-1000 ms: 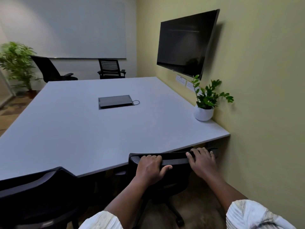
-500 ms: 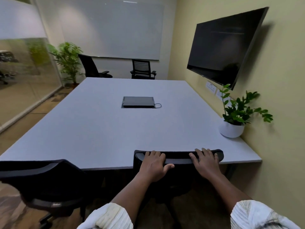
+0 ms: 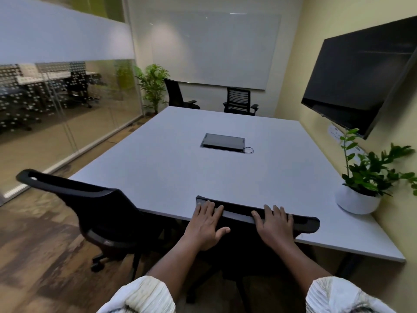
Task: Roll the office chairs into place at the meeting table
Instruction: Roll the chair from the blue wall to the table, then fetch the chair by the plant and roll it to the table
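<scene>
Both hands are on the top rail of the near chair, which stands at the near edge of the table, its back just at the table's lip and its seat hidden beneath. The left hand lies near the rail's left end; the right hand is toward the middle, with the rail's right end bare beyond it. On each, the fingers are laid flat and slightly spread over the top of the rail, tips reaching its far side, thumbs hanging on the near side — more a palm-down press than a tight clench.

That rail looks like the right place to take it: stiff, wide enough for two hands, high enough to steer from. An office chair of this kind should roll easily on the wood floor, though it will likely swivel if one hand pushes harder — so even pressure matters. Its casters are not visible under the table.

A second chair stands to the left, angled away from the table and only partly tucked in; I'd guess it needs rolling in. Two more chairs sit at the far end. A potted plant rests on the table's right side, clear of the hands.
</scene>
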`<state>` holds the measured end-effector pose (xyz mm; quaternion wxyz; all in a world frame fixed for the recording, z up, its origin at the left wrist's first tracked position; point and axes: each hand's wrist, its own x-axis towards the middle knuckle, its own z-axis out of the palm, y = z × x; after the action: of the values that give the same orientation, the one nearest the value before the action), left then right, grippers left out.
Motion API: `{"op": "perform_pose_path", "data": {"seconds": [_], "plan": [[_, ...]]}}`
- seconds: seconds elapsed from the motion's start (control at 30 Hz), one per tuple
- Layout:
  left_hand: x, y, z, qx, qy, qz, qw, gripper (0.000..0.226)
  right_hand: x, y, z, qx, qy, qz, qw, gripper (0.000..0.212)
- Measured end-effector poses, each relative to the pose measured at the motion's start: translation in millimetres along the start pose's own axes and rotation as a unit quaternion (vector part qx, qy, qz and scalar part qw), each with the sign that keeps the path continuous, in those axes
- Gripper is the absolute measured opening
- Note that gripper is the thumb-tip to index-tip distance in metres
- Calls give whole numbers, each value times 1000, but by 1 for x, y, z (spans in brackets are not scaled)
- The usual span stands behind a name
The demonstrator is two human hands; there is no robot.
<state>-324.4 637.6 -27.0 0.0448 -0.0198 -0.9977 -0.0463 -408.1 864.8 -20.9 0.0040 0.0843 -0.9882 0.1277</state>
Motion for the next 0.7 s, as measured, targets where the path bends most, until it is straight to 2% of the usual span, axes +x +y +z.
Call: {"op": "perform_pose_path", "data": {"seconds": [0.13, 0.3, 0.33, 0.4, 0.43, 0.5, 0.63, 0.7], "plan": [[-24, -18, -5, 6, 16, -45, 999, 79, -6, -44, 12, -1, 8, -90, 996, 73], [-96, -89, -16, 10, 43, -182, 982, 80, -29, -149, 35, 30, -13, -232, 972, 74], [-97, -93, -16, -5, 48, -198, 979, 80, -31, -153, 37, 34, -20, -234, 971, 74], [-150, -141, -24, -19, 57, -283, 957, 80, -52, -222, 51, 54, -37, -305, 950, 75], [-152, -147, -24, -24, 62, -294, 954, 80, -54, -227, 51, 56, -38, -312, 948, 75], [-212, -193, -38, -11, 77, -358, 930, 81, -86, -299, 63, 64, -45, -382, 921, 76], [-265, -234, -62, 10, 99, -394, 914, 86, -121, -367, 76, 63, -45, -430, 899, 78], [-318, -280, -81, 20, 113, -432, 895, 84, -154, -436, 88, 78, -65, -480, 872, 77]]}}
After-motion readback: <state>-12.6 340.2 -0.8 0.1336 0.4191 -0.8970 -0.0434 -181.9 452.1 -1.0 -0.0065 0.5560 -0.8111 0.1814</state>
